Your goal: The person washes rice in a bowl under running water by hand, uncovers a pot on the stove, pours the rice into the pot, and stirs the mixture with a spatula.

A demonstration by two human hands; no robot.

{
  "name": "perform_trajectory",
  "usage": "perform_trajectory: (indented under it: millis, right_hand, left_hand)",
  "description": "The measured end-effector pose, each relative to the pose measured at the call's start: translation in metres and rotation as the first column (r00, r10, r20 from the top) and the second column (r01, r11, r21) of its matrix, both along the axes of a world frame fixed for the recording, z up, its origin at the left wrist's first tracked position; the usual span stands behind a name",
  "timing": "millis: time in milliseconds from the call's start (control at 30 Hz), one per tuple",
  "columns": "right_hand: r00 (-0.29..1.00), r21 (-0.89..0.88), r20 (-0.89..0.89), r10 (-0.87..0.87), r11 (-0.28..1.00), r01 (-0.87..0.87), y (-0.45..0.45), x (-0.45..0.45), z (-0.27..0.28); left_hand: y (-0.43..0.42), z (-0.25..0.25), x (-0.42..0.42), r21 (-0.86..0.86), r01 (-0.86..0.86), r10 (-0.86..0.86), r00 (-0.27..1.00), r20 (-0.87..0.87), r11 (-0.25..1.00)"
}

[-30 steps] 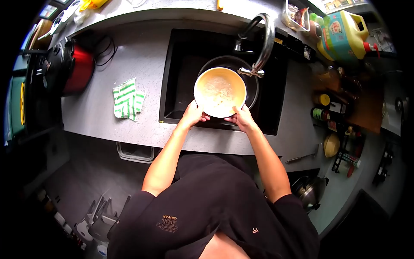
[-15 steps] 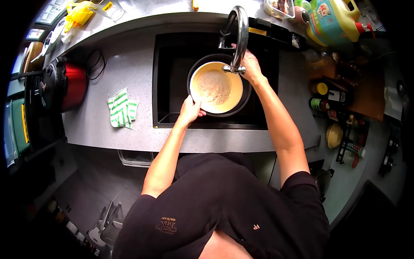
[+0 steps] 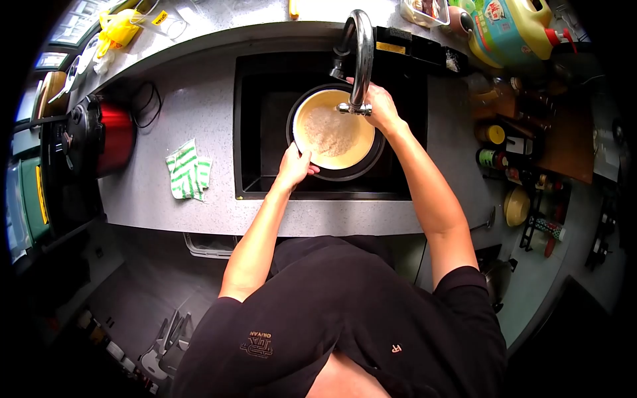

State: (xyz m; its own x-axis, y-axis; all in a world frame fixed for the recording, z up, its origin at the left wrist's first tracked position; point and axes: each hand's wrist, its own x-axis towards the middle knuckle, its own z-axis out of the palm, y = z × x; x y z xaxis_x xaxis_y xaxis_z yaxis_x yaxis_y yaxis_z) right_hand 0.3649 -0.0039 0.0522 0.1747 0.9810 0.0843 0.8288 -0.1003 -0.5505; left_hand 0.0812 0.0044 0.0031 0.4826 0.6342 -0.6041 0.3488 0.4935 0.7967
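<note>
The left hand grips the bowl's rim; the right, partly hidden, reaches behind the faucet, its grip unclear.

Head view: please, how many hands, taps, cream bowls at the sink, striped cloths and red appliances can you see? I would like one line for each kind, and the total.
Hands: 2 (left hand, right hand)
Tap: 1
Cream bowl: 1
Striped cloth: 1, seemingly one piece
Red appliance: 1
Total: 6
</note>
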Motion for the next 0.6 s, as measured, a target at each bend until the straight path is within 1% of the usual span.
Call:
perform_trajectory:
  millis: [200, 300, 400, 600]
  right_hand:
    - [1.0, 0.028, -0.004, -0.006, 1.0, 0.006, -0.001, 0.0, -0.004]
    - [1.0, 0.108, -0.027, 0.009, 0.994, -0.006, -0.001, -0.002, -0.006]
    - [0.998, -0.008, -0.016, -0.06, 0.998, 0.06, -0.001, -0.007, 0.007]
    - [0.994, -0.083, 0.027, -0.105, 0.991, 0.107, 0.007, -0.004, 0.007]
  left_hand:
    - [0.002, -0.001, 0.0, -0.003, 0.001, -0.001, 1.0, 0.006, 1.0]
    - [0.001, 0.001, 0.0, -0.009, 0.004, -0.004, 1.0, 0.001, 1.0]
    - [0.001, 0.0, -0.001, -0.007, 0.006, -0.006, 1.0, 0.003, 1.0]
    - [0.002, 0.0, -0.001, -0.009, 0.0, 0.0, 1.0, 0.006, 1.0]
